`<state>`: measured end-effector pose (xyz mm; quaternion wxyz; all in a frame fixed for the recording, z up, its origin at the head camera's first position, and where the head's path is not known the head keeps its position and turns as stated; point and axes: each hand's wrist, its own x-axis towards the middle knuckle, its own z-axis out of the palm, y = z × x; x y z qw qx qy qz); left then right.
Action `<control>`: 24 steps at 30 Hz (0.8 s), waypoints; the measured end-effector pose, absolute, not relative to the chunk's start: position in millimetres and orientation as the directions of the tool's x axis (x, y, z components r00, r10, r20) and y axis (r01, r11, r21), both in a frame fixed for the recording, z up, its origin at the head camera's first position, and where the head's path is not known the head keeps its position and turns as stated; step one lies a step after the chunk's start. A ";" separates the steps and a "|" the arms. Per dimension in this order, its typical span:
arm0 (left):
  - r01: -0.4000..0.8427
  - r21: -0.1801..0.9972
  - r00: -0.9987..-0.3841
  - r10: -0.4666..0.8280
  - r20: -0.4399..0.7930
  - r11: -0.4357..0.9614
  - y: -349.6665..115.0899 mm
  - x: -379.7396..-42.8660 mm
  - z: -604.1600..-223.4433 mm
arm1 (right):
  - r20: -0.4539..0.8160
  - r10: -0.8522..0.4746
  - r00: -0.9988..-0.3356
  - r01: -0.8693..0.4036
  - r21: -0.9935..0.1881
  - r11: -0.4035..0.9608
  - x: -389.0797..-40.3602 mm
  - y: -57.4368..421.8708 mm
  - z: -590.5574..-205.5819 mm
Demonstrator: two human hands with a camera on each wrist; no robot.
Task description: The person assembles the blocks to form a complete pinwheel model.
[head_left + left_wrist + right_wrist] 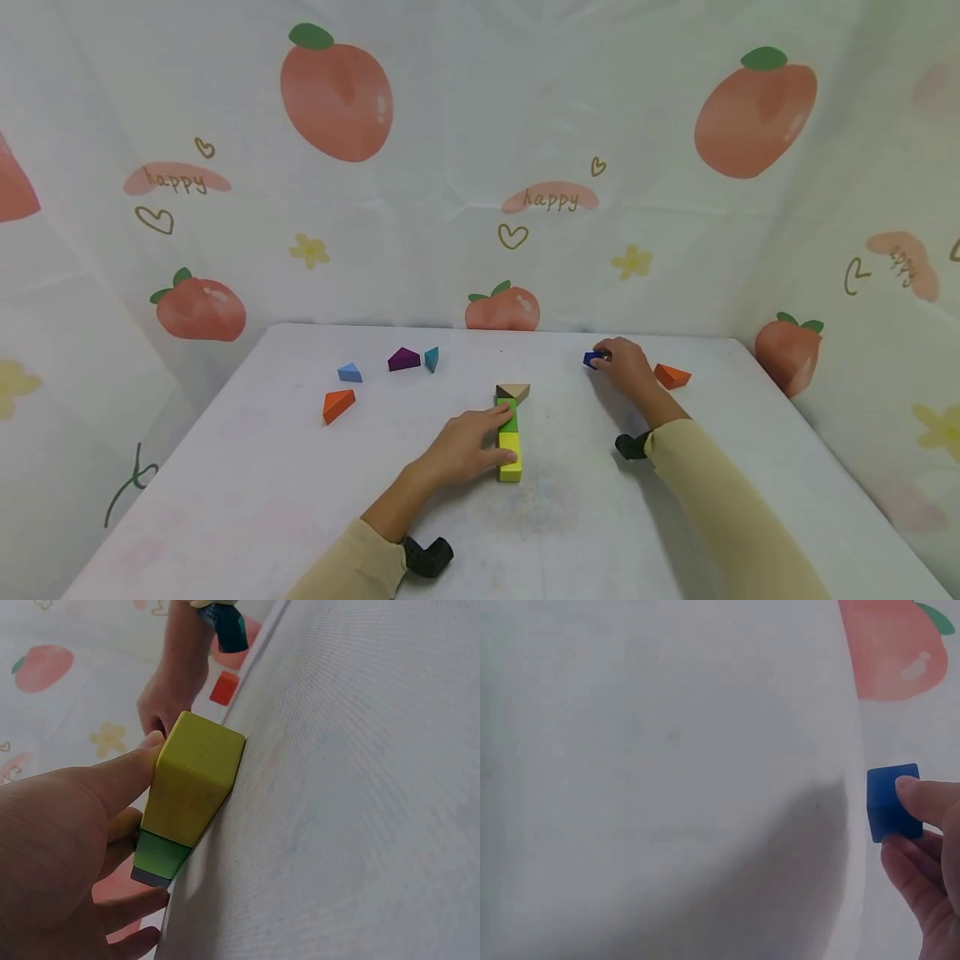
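Note:
In the head view, a yellow block (510, 468), a green block (508, 422) and a tan triangular block (513, 390) stand end to end in a row. My left hand (467, 446) lies over the row from its left side. Its thumb touches the yellow block (193, 776) and its fingers reach along the green block (160, 855); the thumb and fingers look fairly straight. Farther right, my right hand (628, 367) pinches a blue block (892, 804) between thumb and fingers. The hand partly hides this block in the head view.
An orange triangular block (672, 376) lies right of my right hand. On the left are a purple block (404, 359), a teal triangle (431, 359), a light blue triangle (349, 372) and another orange block (339, 406). A printed curtain (442, 125) hangs behind the white table (247, 500).

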<state>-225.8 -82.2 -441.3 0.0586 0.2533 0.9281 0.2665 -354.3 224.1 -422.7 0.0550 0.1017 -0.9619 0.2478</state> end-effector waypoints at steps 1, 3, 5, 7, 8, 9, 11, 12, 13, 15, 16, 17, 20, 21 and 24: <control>0.438 0.525 -0.865 0.501 0.026 0.730 -82.3 -225.9 -441.5 | 0.162 -0.177 -0.971 -0.233 -0.464 0.854 -355.3 221.8 -421.7; 0.438 0.525 -0.866 0.500 0.027 0.730 -82.5 -226.1 -441.6 | 0.175 -0.198 -0.965 -0.257 -0.457 0.851 -357.1 217.1 -419.9; 0.439 0.524 -0.865 0.500 0.028 0.730 -82.6 -226.1 -441.9 | 0.180 -0.212 -0.960 -0.273 -0.454 0.848 -358.7 212.1 -418.1; 0.441 0.524 -0.865 0.502 0.029 0.729 -82.5 -226.1 -441.9 | 0.181 -0.225 -0.957 -0.284 -0.447 0.849 -360.0 206.8 -416.6; 0.441 0.524 -0.865 0.502 0.030 0.729 -82.5 -226.1 -441.9 | 0.177 -0.228 -0.957 -0.285 -0.446 0.848 -360.6 203.8 -415.8; 0.441 0.523 -0.865 0.502 0.030 0.729 -82.4 -226.1 -442.1 | 0.170 -0.228 -0.959 -0.281 -0.448 0.849 -361.4 200.9 -415.2; 0.439 0.523 -0.866 0.499 0.029 0.731 -82.3 -225.8 -441.8 | 0.157 -0.229 -0.961 -0.276 -0.451 0.849 -362.8 194.8 -414.1; 0.438 0.522 -0.867 0.498 0.030 0.732 -82.2 -225.8 -441.9 | 0.149 -0.228 -0.962 -0.271 -0.456 0.848 -363.3 191.6 -413.6; 0.438 0.521 -0.867 0.497 0.030 0.733 -82.1 -225.8 -442.1 | 0.144 -0.227 -0.963 -0.268 -0.458 0.847 -363.9 188.6 -413.2; 0.435 0.519 -0.869 0.493 0.030 0.736 -81.9 -225.7 -441.8 | 0.144 -0.234 -0.962 -0.274 -0.458 0.846 -364.9 182.8 -412.9; 0.434 0.519 -0.870 0.492 0.030 0.736 -81.9 -225.7 -441.7 | 0.149 -0.243 -0.958 -0.285 -0.453 0.845 -365.5 180.2 -413.2; 0.434 0.518 -0.871 0.491 0.030 0.737 -81.9 -225.7 -442.0 | 0.156 -0.253 -0.955 -0.296 -0.443 0.846 -366.2 177.8 -413.8; 0.428 0.520 -0.873 0.487 0.027 0.739 -81.9 -225.7 -442.0 | 0.164 -0.277 -0.947 -0.321 -0.420 0.849 -366.8 170.4 -415.1; 0.427 0.521 -0.873 0.486 0.025 0.739 -81.9 -225.7 -442.2 | 0.160 -0.280 -0.947 -0.322 -0.414 0.851 -367.0 168.0 -415.7; 0.419 0.527 -0.876 0.483 0.020 0.739 -81.9 -225.5 -442.2 | 0.143 -0.280 -0.949 -0.315 -0.407 0.857 -366.8 160.8 -416.4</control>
